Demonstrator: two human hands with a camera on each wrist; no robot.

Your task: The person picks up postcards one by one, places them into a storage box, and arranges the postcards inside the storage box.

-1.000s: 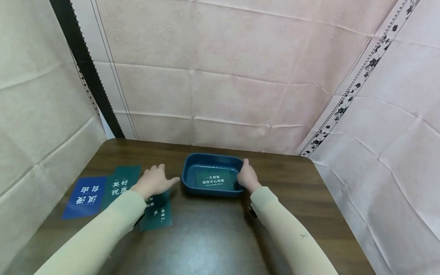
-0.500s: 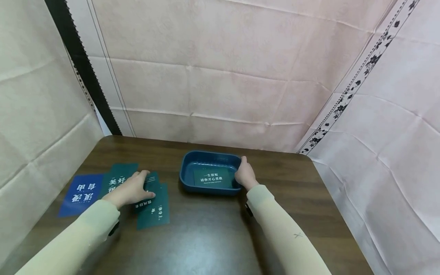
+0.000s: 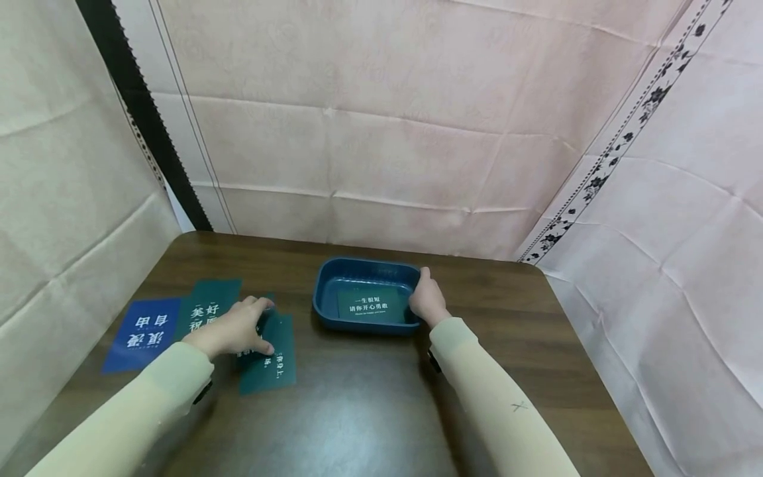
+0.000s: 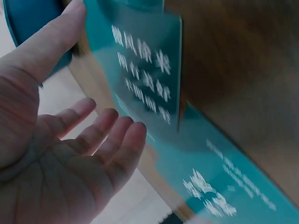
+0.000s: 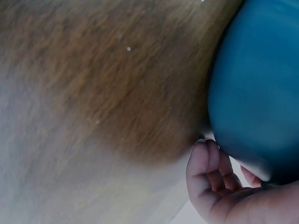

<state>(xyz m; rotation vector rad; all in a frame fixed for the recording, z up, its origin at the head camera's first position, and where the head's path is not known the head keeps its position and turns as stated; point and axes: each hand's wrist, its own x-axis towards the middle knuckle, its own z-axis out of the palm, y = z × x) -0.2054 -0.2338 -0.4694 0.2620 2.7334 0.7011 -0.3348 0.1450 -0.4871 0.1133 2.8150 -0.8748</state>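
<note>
My left hand (image 3: 235, 329) is over a green card (image 3: 271, 368) with white print and another green card that it partly covers. In the left wrist view its thumb and fingers are spread apart with nothing pinched between them, above a green card (image 4: 145, 70). My right hand (image 3: 426, 302) grips the right end of a dark blue tray (image 3: 363, 327). In the right wrist view its fingers curl at the tray's outer wall (image 5: 257, 84). A green printed card (image 3: 372, 303) lies flat inside the tray.
Left of my left hand lie a green card (image 3: 217, 291) with large characters and a blue card (image 3: 143, 331), partly overlapping. All rest on a brown wooden table (image 3: 346, 411). Pale cloth (image 3: 381, 146) hangs behind it and at both sides.
My left hand has moved left from beside the tray to over the green cards, then shifted slightly right. My right hand keeps holding the tray, which stays in place.
</note>
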